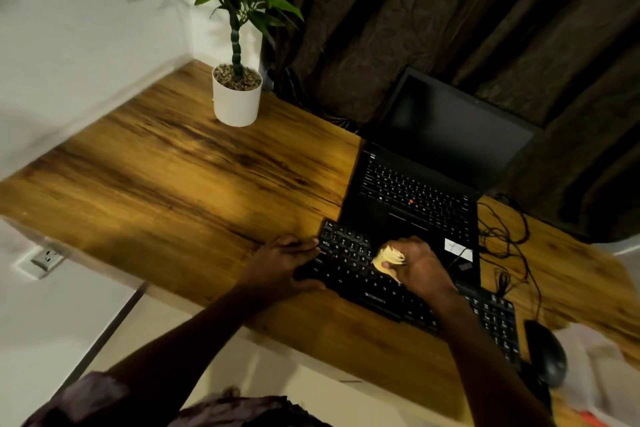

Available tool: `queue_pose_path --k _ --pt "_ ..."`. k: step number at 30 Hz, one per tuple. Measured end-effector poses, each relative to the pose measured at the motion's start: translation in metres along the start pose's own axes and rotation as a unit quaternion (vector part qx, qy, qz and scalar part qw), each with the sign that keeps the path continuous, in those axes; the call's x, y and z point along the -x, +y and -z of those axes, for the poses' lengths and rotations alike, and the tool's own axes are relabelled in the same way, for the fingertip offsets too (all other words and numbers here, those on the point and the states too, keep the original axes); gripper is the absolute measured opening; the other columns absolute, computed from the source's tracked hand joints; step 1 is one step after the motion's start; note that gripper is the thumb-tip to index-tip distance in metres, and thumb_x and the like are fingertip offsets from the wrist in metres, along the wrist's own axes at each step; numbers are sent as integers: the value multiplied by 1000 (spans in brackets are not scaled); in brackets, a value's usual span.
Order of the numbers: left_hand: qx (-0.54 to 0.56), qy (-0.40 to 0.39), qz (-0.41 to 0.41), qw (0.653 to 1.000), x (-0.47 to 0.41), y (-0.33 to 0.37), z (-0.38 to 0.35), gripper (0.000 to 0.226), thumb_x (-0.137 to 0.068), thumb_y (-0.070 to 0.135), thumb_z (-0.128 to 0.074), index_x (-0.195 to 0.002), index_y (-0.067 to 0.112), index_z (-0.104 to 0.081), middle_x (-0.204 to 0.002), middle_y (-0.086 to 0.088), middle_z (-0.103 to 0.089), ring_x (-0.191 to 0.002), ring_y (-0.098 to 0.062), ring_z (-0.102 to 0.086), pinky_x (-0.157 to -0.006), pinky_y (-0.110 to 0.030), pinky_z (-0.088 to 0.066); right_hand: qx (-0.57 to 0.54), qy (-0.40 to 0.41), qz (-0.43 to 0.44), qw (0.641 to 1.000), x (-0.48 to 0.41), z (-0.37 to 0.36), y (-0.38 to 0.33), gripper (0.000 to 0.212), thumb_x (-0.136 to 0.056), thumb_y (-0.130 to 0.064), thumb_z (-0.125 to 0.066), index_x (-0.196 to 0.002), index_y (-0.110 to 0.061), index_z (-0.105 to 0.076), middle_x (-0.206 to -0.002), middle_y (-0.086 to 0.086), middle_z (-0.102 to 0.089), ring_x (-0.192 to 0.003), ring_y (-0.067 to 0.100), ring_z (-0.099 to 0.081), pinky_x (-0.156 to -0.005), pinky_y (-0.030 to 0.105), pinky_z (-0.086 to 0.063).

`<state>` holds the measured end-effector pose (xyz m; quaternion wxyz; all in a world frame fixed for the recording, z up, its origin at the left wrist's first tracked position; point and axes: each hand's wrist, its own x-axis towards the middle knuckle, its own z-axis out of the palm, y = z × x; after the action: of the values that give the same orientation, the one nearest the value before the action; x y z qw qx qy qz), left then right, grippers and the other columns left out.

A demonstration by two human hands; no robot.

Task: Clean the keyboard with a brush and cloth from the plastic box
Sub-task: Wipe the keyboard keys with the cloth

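A black keyboard [360, 281] lies on the wooden desk [180, 184], in front of an open laptop. My left hand [280, 262] grips the keyboard's left end, fingers over its far edge and thumb at the near edge. My right hand [419, 265] is curled round a bunched yellow cloth [389, 258] and presses it on the keys near the keyboard's middle. The brush is not in view. At the right edge a pale, blurred plastic box [595, 371] shows only partly.
The black laptop [415, 191] stands open just behind the keyboard, screen dark. A black mouse [545, 354] and loose black cables [509, 236] lie to the right. A potted plant in a white pot [237, 102] stands at the far left corner. Dark curtains hang behind.
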<state>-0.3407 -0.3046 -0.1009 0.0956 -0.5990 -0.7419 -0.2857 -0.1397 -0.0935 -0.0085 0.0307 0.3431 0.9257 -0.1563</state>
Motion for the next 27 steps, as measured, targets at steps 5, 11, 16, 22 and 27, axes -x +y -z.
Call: queue_pose_path --k 5,11,16,22,27 --pt "0 4 15 1000 1 0 -4 68 -74 79 -53 -118 31 -71 -131 17 -63 -114 -14 -61 -87 -31 -53 -39 26 45 998 -2 -12 -13 27 -85 -19 -75 -108 -30 -71 -100 -8 -63 -105 16 -51 -89 35 -48" --pt "35 -44 21 998 0 -2 -4 74 -78 80 -47 -125 27 -67 -137 14 -58 -121 -19 -58 -92 -38 -53 11 7 16 1000 11 -1 12 30 -83 -19 -76 -109 -32 -70 -106 -6 -65 -106 16 -52 -89 35 -48" --pt "30 -73 33 996 -1 0 0 78 -78 83 -40 -128 29 -65 -139 15 -57 -125 -19 -55 -96 -39 -50 -7 44 10 999 22 -2 19 29 -85 -15 -75 -112 -26 -71 -106 -7 -63 -106 15 -51 -89 33 -47" --pt "22 -57 28 998 -2 1 4 82 -81 87 -26 -122 30 -69 -135 16 -60 -119 -16 -59 -89 -35 -53 -1 36 50 998 15 -8 9 26 -83 -15 -75 -104 -30 -72 -103 -8 -67 -102 14 -50 -87 37 -48" --pt "31 -96 54 993 -2 3 6 84 -78 89 -26 -127 33 -65 -140 20 -54 -124 -15 -55 -96 -35 -48 10 29 -45 999 39 1 47 34 -86 -18 -73 -118 -30 -67 -114 -3 -62 -108 17 -52 -92 36 -48"
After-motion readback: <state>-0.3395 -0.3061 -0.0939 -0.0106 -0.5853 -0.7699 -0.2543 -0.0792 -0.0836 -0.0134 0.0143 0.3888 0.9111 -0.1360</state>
